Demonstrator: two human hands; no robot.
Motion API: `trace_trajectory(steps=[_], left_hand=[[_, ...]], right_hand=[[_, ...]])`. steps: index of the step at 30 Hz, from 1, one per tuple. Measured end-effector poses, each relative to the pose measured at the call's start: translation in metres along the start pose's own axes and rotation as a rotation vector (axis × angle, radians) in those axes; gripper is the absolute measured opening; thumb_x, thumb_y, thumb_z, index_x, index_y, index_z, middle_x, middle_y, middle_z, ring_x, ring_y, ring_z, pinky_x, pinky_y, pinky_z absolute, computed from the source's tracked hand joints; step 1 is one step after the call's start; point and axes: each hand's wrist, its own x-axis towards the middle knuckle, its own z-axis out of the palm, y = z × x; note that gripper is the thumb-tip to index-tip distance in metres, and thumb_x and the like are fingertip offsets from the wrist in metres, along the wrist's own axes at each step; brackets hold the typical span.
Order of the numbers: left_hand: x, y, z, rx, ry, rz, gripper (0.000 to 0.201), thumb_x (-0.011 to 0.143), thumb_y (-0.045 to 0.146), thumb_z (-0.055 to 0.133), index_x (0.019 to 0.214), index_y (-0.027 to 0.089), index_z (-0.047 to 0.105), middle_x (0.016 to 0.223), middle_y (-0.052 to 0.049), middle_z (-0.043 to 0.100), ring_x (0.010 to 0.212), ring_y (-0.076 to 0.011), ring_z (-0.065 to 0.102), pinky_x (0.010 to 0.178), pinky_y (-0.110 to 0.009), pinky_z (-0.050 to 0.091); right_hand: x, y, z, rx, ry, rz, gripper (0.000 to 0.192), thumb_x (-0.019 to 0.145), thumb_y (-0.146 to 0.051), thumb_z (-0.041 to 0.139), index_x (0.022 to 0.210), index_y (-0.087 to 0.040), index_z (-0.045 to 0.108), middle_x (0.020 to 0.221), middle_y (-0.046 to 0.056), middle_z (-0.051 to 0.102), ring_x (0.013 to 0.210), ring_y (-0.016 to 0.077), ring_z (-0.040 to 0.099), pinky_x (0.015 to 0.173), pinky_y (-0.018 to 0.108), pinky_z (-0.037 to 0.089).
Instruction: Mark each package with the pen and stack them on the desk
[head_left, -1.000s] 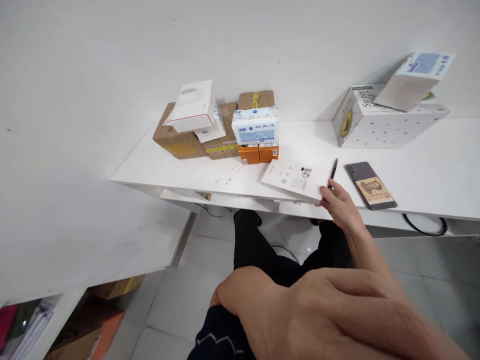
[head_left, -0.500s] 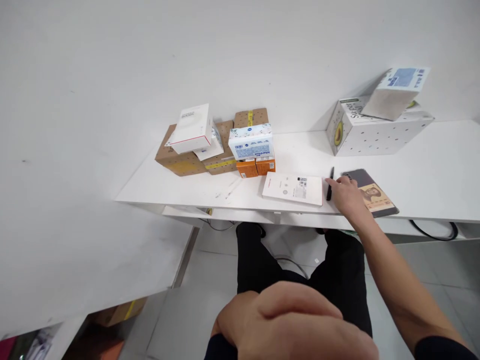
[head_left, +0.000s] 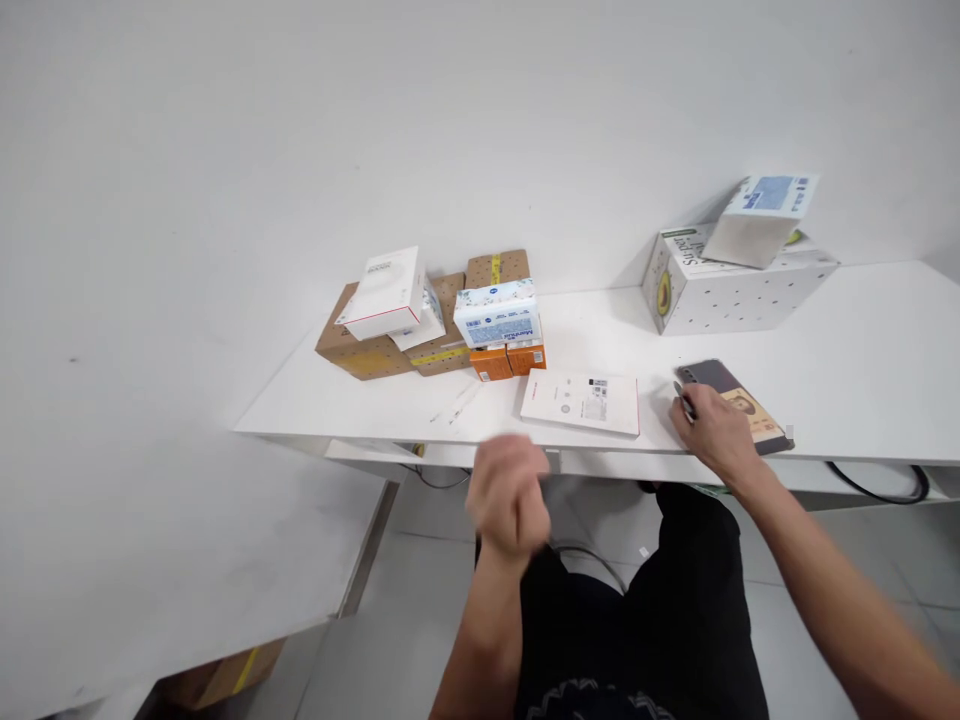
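In my right hand (head_left: 716,425) is a black pen (head_left: 683,400), gripped between thumb and fingers at the near edge of the table; part of it is hidden by the fingers. The hand lies over the left side of a dark notebook (head_left: 712,374) with a tan picture on its cover. To the left of the pen a flat white box (head_left: 581,402) with printed labels lies on the table. My left hand (head_left: 510,495), a little blurred, is curled into a fist just in front of the table edge, and nothing shows in it.
Brown cartons (head_left: 364,357) with a white box (head_left: 384,292) on top stand at the left. Beside them a blue-white box (head_left: 495,315) rests on small orange boxes (head_left: 491,363). At the back right a tilted box (head_left: 761,220) leans on an avocado-print carton (head_left: 735,295).
My right hand has picked up the pen from the table. My left hand has moved from close to the camera forward toward the table edge. The view has tilted up slightly.
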Motion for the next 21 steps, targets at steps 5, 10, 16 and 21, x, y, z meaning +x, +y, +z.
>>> trace_trajectory(steps=[5,10,16,21], left_hand=[[0.016,-0.072,0.046,0.108,-0.112,-0.559,0.037,0.091,0.033,0.041,0.122,0.019,0.055,0.117,-0.014,0.063,0.106,-0.0244,0.059,0.094,-0.043,0.045],[0.015,-0.095,0.07,0.06,-0.182,-0.644,0.03,0.085,0.031,0.049,0.105,0.016,0.065,0.109,-0.015,0.066,0.107,-0.0282,0.059,0.098,-0.045,0.041],[0.005,-0.08,0.076,-0.086,-0.111,-0.558,0.031,0.082,0.03,0.055,0.109,0.016,0.058,0.107,-0.012,0.064,0.096,-0.0203,0.061,0.088,-0.036,0.049],[-0.01,-0.068,0.085,-0.4,-0.055,-0.534,0.033,0.083,0.038,0.058,0.108,0.017,0.053,0.105,-0.011,0.062,0.094,-0.0187,0.062,0.083,-0.032,0.05]], right_hand=[[-0.02,-0.033,0.01,0.696,0.247,0.406,0.029,0.091,-0.04,0.041,0.106,-0.019,0.054,0.091,0.008,0.067,0.072,0.0193,0.065,0.07,0.035,0.049],[-0.013,-0.067,0.017,0.751,0.069,0.492,0.033,0.086,-0.048,0.047,0.103,-0.021,0.058,0.091,0.008,0.069,0.075,0.021,0.064,0.071,0.037,0.049],[-0.007,-0.061,0.018,0.961,0.33,0.421,0.025,0.08,-0.034,0.06,0.101,-0.021,0.056,0.107,0.009,0.066,0.093,0.02,0.063,0.083,0.036,0.05],[-0.016,-0.054,0.017,1.04,0.504,0.41,0.023,0.077,-0.028,0.063,0.097,-0.02,0.056,0.114,0.012,0.064,0.105,0.0229,0.061,0.088,0.04,0.048]])
